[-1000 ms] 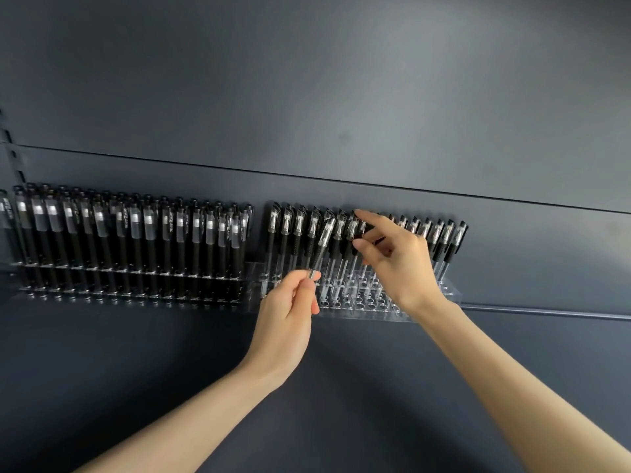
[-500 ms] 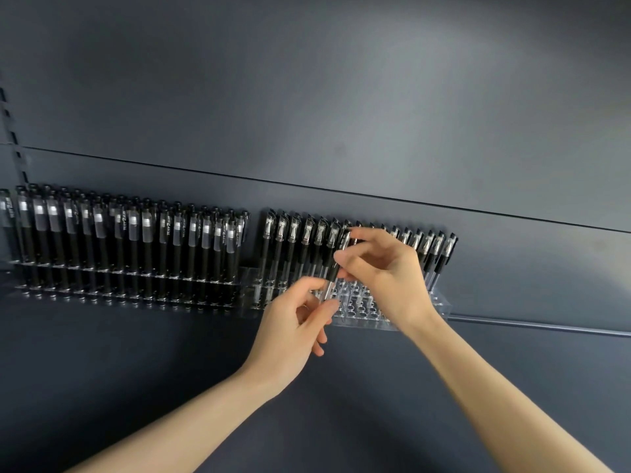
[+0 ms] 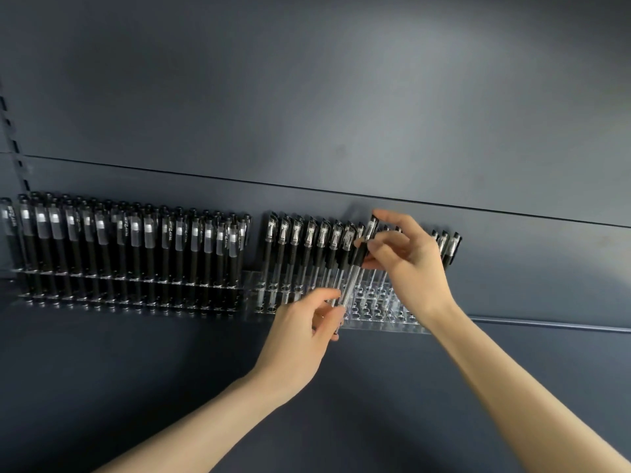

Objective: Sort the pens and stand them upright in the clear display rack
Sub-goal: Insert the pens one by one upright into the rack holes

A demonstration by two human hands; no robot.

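- Pen point(image 3: 351, 281) has come up and out of the row since half a second ago. Its cap end now pokes above its neighbours, and the left hand, which was only near the lower end before, has closed on it.
- Left hand point(image 3: 300, 332): fingers curled round the pen's clear lower barrel, tip hidden inside the grip.
- Right hand point(image 3: 409, 268): thumb and fingers pinch the dark section below the cap, index finger stretched to the cap top.
- Pen is tilted, top toward 1 o'clock, in front of the clear rack point(image 3: 386, 323). Cannot tell if the tip is in any hole.
- Standing pens point(image 3: 307, 240) are at 11 o'clock from the left hand. Open holes point(image 3: 368, 314) are at 3 o'clock from it.
- End pens point(image 3: 447, 244) stand at 3 o'clock from the right hand.
- Full left rack point(image 3: 136, 244) is at 9 o'clock, well apart from both hands.
- Risk: the holes are clear and close-set, so the tip could miss or land in the wrong row.
- Risk: the tilted barrel or right knuckles could knock neighbouring pens askew, since they are just beside.
- Risk: the smooth barrel could slip if one hand lets go before the pen is seated.
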